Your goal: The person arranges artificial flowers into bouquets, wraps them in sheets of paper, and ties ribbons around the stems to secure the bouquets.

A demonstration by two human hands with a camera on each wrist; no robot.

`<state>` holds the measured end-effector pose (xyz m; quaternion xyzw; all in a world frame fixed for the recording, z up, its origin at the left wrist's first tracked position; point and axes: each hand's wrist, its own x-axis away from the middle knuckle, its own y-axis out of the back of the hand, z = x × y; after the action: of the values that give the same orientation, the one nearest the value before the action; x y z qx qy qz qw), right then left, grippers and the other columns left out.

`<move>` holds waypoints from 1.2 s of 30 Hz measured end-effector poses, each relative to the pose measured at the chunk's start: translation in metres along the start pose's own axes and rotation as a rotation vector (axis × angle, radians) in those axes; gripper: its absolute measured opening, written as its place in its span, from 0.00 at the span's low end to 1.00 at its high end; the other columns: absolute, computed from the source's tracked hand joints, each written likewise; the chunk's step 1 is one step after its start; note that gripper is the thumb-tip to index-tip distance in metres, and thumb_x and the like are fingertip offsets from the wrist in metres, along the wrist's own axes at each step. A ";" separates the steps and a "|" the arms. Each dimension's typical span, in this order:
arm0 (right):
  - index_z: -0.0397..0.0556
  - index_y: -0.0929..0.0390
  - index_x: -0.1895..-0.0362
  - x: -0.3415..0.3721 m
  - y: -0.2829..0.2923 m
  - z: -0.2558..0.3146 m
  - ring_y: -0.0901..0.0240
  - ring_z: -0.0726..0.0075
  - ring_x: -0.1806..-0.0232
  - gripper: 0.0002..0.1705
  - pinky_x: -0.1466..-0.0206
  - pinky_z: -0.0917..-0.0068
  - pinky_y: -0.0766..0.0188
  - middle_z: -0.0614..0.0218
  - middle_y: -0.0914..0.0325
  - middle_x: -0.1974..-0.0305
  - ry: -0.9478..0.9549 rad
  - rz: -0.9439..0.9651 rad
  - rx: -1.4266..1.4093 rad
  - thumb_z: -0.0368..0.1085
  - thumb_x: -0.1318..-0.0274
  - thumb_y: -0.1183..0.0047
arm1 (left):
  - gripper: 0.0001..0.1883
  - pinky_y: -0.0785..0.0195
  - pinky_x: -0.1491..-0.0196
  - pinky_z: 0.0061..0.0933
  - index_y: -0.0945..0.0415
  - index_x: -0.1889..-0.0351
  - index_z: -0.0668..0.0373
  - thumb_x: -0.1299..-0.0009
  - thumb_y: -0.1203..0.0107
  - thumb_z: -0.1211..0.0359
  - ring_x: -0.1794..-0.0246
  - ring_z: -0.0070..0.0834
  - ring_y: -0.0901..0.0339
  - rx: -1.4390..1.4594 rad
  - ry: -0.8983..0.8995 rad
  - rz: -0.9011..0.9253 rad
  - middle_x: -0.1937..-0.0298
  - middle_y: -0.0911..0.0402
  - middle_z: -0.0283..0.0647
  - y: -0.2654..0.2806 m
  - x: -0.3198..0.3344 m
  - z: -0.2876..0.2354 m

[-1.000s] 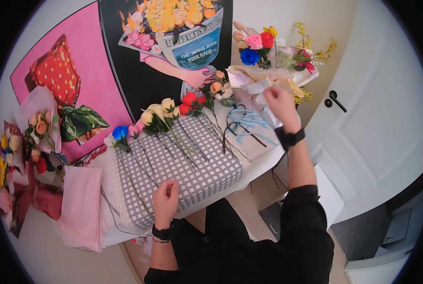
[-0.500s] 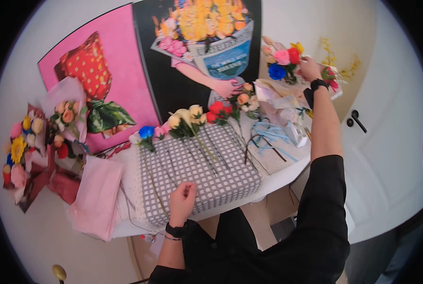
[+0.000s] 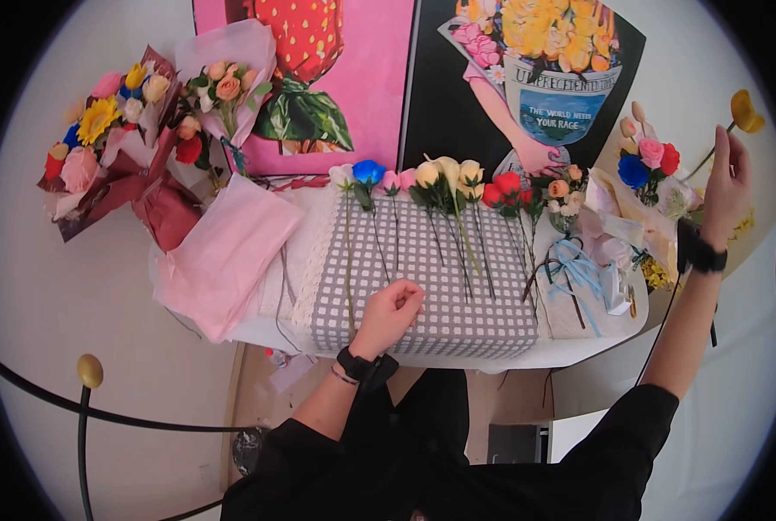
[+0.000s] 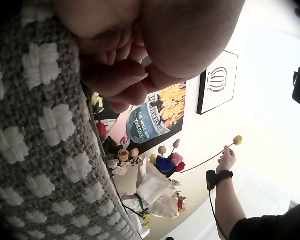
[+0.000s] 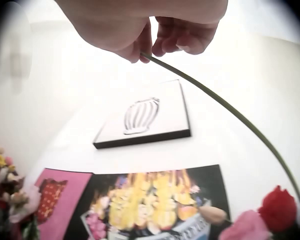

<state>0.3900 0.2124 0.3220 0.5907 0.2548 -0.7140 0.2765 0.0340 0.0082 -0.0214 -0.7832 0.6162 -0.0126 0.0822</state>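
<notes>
My right hand [image 3: 728, 193] is raised at the far right and pinches the green stem [image 5: 225, 104] of a yellow tulip [image 3: 746, 111] between thumb and fingertips. In the left wrist view the tulip's head stands just above that hand, and the stem slants down toward a vase-like bunch with a blue rose [image 3: 633, 172], a pink rose and a red rose. My left hand [image 3: 389, 314] rests at the front of the grey-and-white checked cloth [image 3: 422, 326], its fingers loosely curled around nothing. Single flowers lie in a row beyond it, among them a blue rose [image 3: 369, 172] and red roses [image 3: 502, 188].
Light blue ribbons [image 3: 579, 265] lie on the table's right end beside a small white box [image 3: 617, 291]. Folded pink wrapping paper [image 3: 231, 260] hangs over the left end, near wrapped bouquets [image 3: 101, 156]. Two paintings [image 3: 527, 52] stand behind the table.
My right hand has gone up from beside the wrapping to the standing bunch, then lifted the yellow tulip up and out. My left hand stays on the cloth. The head view has swung right.
</notes>
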 end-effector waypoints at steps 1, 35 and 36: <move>0.47 0.17 0.55 0.013 0.005 0.025 0.30 0.84 0.68 0.13 0.64 0.83 0.35 0.74 0.20 0.67 -0.013 0.103 -0.138 0.42 0.36 0.42 | 0.07 0.35 0.75 0.17 0.25 0.56 0.64 0.26 0.46 0.70 0.77 0.14 0.29 -0.007 0.000 0.019 0.70 0.22 0.33 0.002 -0.001 0.004; 0.46 0.19 0.54 0.282 0.029 0.163 0.26 0.78 0.76 0.11 0.70 0.78 0.31 0.67 0.20 0.74 -0.354 1.690 -0.723 0.34 0.40 0.42 | 0.12 0.44 0.78 0.16 0.25 0.57 0.61 0.24 0.47 0.61 0.83 0.14 0.36 0.072 -0.013 -0.400 0.80 0.26 0.30 0.095 0.002 -0.030; 0.46 0.19 0.54 0.280 0.034 0.160 0.25 0.77 0.75 0.11 0.69 0.78 0.30 0.66 0.19 0.72 -0.396 1.701 -0.680 0.34 0.40 0.42 | 0.12 0.44 0.78 0.16 0.25 0.57 0.62 0.24 0.46 0.61 0.84 0.14 0.35 0.071 0.011 -0.414 0.81 0.25 0.30 0.097 -0.001 -0.033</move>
<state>0.2592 0.0510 0.0728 0.3338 -0.1195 -0.2469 0.9019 -0.0636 -0.0166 -0.0023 -0.8895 0.4420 -0.0554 0.1020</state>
